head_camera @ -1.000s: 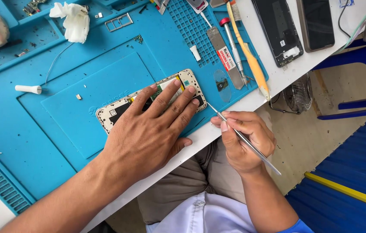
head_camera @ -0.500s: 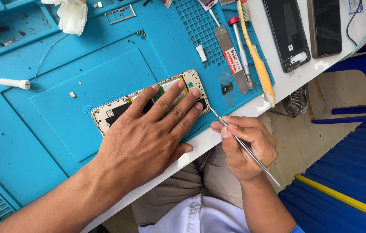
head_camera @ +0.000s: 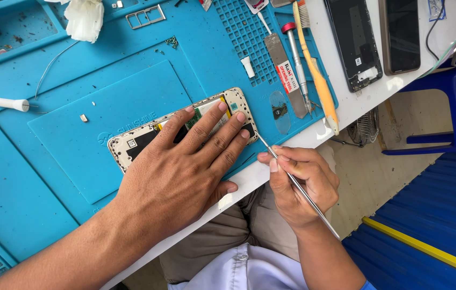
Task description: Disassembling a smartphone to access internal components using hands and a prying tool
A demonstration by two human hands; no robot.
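Opened phone (head_camera: 131, 144) lies on blue mat (head_camera: 50, 161), back off, internals exposed; left hand (head_camera: 177, 174) flat, fingers spread, pinning it. Right hand (head_camera: 303, 185) pinches thin metal tool (head_camera: 292, 180), tip at phone's corner. Prying looks underway, unfinished.

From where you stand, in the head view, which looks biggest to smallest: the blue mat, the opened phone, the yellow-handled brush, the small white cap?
1. blue mat
2. opened phone, partly hidden by the left hand
3. yellow-handled brush, similar length but thinner
4. small white cap

left hand (head_camera: 177, 180): flat, fingers spread, palm down | right hand (head_camera: 303, 185): pinch grip, fingers curled
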